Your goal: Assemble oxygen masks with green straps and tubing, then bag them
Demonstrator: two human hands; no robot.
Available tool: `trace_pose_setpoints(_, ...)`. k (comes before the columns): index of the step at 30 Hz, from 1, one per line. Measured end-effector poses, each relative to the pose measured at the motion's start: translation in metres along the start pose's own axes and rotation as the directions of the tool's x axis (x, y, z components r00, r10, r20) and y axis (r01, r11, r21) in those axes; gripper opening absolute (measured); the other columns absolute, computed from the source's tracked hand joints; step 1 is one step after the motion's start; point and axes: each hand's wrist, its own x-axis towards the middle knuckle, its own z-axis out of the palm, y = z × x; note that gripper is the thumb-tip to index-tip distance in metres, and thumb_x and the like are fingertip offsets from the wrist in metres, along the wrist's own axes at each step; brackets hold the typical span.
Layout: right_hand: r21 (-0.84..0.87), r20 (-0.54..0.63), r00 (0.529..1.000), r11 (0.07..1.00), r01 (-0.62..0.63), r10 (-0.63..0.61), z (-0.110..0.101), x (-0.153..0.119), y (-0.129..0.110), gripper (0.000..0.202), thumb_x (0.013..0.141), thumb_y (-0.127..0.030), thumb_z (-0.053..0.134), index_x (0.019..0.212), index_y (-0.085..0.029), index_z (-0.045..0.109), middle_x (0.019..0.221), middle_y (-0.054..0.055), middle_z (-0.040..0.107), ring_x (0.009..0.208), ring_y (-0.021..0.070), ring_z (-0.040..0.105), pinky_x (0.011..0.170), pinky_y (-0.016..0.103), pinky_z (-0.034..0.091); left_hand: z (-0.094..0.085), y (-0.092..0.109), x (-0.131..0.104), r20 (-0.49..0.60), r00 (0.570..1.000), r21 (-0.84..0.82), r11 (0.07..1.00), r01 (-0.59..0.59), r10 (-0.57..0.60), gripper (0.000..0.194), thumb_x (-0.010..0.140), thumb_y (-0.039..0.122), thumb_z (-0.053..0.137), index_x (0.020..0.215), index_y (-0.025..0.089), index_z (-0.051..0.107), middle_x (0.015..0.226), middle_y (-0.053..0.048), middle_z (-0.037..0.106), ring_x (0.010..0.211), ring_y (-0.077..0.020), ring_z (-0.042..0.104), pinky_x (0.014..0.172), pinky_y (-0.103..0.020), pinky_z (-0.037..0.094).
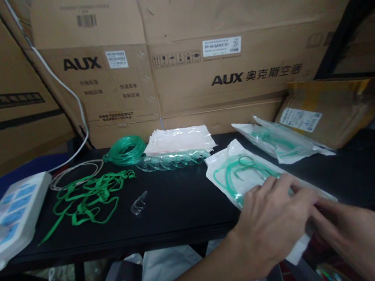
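A clear-and-white pouch [221, 172] lies on the right of the black table, with green tubing [227, 183] coiled inside. My left hand [273, 221] bends its fingers down over the near part of this pouch and grips it. Crossing close behind it, my right hand [354, 230] holds the pouch's near end; its fingertips are mostly hidden. A white corner of the pouch pokes out below the hands. Farther back, filled pouches [281, 144] with green contents lie overlapped.
Left of centre are tangled green straps [94, 195], coiled green tubing [126, 149] and small clear or metallic strips [139, 203]. Nested clear-green cups [172, 161] sit before stacked white sheets [180, 139]. A white-and-blue device [20, 211] stands left; cardboard boxes [182, 92] wall the back.
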Motion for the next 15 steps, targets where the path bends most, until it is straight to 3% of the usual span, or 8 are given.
trace_pose_setpoints(2, 0.022, 0.013, 0.998, 0.998, 0.054, -0.054, -0.002, -0.009, 0.006, 0.034, 0.087, -0.044, 0.053, 0.086, -0.024, 0.080, 0.069, 0.006, 0.078, 0.051, 0.0253, 0.072, 0.050, 0.029, 0.057, 0.001, -0.001, -0.001, -0.022, 0.998, -0.027, 0.998, 0.065, -0.065, 0.020, 0.105, 0.027, 0.043, 0.114, 0.024, 0.060, 0.113, 0.000, 0.060, 0.095, -0.0179, 0.063, 0.076, -0.030, 0.058)
trace_pose_setpoints(5, -0.027, -0.059, 0.962, 0.964, 0.264, -0.265, -0.003, -0.027, 0.026, 0.031, 0.089, -0.034, 0.057, 0.111, -0.025, 0.077, 0.108, 0.006, 0.079, 0.086, 0.0275, 0.078, 0.078, 0.032, 0.064, 0.001, 0.000, 0.001, -0.043, 0.991, -0.057, 0.990, 0.128, -0.130, 0.021, 0.105, 0.029, 0.041, 0.113, 0.025, 0.061, 0.113, 0.002, 0.062, 0.092, -0.0162, 0.064, 0.077, -0.029, 0.058)
trace_pose_setpoints(7, -0.086, -0.067, 0.879, 0.881, 0.466, -0.472, -0.001, -0.036, 0.040, 0.036, 0.089, -0.023, 0.055, 0.119, -0.030, 0.074, 0.122, 0.004, 0.075, 0.101, 0.0265, 0.075, 0.084, 0.031, 0.064, 0.001, 0.002, 0.002, -0.040, 0.990, -0.057, 0.989, 0.135, -0.138, 0.022, 0.105, 0.028, 0.042, 0.113, 0.025, 0.061, 0.113, 0.001, 0.062, 0.092, -0.0161, 0.064, 0.077, -0.029, 0.058)
trace_pose_setpoints(10, -0.197, -0.053, 0.740, 0.733, 0.651, -0.671, 0.003, -0.039, 0.051, 0.048, 0.084, -0.008, 0.049, 0.110, -0.037, 0.077, 0.117, 0.002, 0.076, 0.102, 0.0234, 0.075, 0.076, 0.027, 0.064, 0.001, 0.005, 0.001, -0.036, 0.995, -0.053, 0.994, 0.091, -0.093, 0.021, 0.105, 0.028, 0.043, 0.115, 0.026, 0.062, 0.114, 0.001, 0.062, 0.094, -0.0164, 0.063, 0.076, -0.027, 0.057)
trace_pose_setpoints(12, -0.248, -0.066, 0.740, 0.729, 0.638, -0.670, 0.008, -0.036, 0.047, 0.048, 0.083, -0.004, 0.047, 0.096, -0.036, 0.080, 0.104, 0.003, 0.079, 0.096, 0.0238, 0.076, 0.069, 0.028, 0.064, 0.001, 0.008, -0.001, -0.035, 0.999, -0.050, 0.998, 0.040, -0.042, 0.021, 0.105, 0.027, 0.044, 0.116, 0.025, 0.062, 0.114, 0.001, 0.061, 0.096, -0.0162, 0.062, 0.076, -0.027, 0.056)
trace_pose_setpoints(15, -0.148, -0.138, 0.830, 0.840, 0.522, -0.540, 0.018, -0.030, 0.032, 0.031, 0.088, -0.015, 0.051, 0.077, -0.030, 0.076, 0.082, 0.006, 0.077, 0.078, 0.0246, 0.077, 0.062, 0.030, 0.062, 0.000, 0.012, -0.003, -0.019, 0.999, -0.025, 0.999, -0.044, 0.044, 0.020, 0.104, 0.026, 0.044, 0.112, 0.022, 0.063, 0.112, -0.001, 0.060, 0.095, -0.0163, 0.060, 0.073, -0.026, 0.054)
